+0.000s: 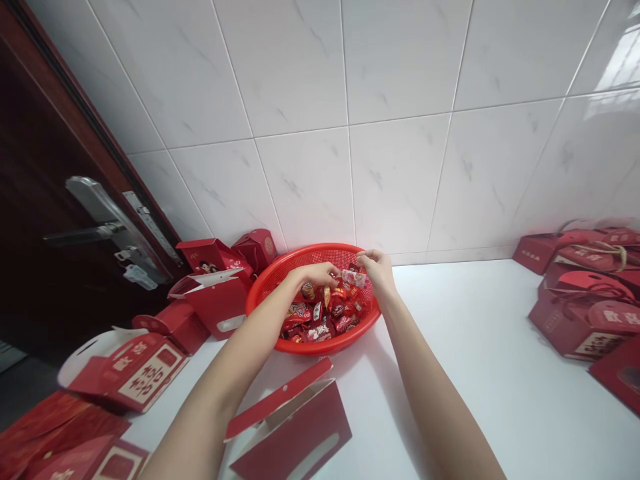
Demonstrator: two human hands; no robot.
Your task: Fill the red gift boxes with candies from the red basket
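Observation:
A red plastic basket (320, 347) holding many wrapped candies (320, 330) stands on the white table near the wall. My left hand (319, 274) is over the candies inside the basket, its fingers curled down; whether anything is between them is hidden. At the basket's right rim, my right hand (377, 268) has its fingers pressed together beside a pink and white wrapped candy (354, 278), which lies between my two hands. What the right fingertips grip is too small to make out. An opened red box (300, 433) with its flap up stands in front of the basket.
Several red gift boxes (150, 373) line the left side of the white table (450, 333). More red boxes (580, 313) are grouped at the right. A tiled wall (400, 180) rises behind, and a dark door with a metal handle (107, 230) is at the left.

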